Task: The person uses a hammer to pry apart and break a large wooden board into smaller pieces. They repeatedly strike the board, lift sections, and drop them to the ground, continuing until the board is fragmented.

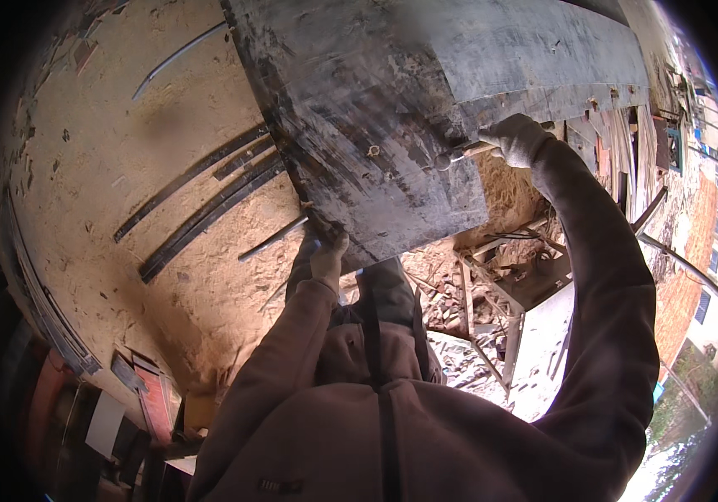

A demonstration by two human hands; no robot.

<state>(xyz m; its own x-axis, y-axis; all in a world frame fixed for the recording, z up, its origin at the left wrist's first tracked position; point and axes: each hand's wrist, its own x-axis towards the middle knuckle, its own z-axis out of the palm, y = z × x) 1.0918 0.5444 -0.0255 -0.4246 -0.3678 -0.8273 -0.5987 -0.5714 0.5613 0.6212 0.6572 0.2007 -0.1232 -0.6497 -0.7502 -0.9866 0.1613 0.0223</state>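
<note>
A large, dark, scuffed panel [359,159] stretches out in front of my body, worn and stained, with a paler grey sheet [535,54] across its far right part. My right hand [520,140], in a light glove, is wrapped round the handle of a hammer [444,160]. The hammer's head is at the panel's right side, over or against its surface; I cannot tell if they touch. At the near left edge of the panel, my left hand [327,259] is closed on that edge, its fingertips partly hidden.
Long dark strips [208,213] lie on the sandy ground to the left. Reddish and dark boards [154,397] are stacked at the lower left. A metal frame [493,289] stands amid wood scraps below the panel. Buildings [710,276] show at the far right.
</note>
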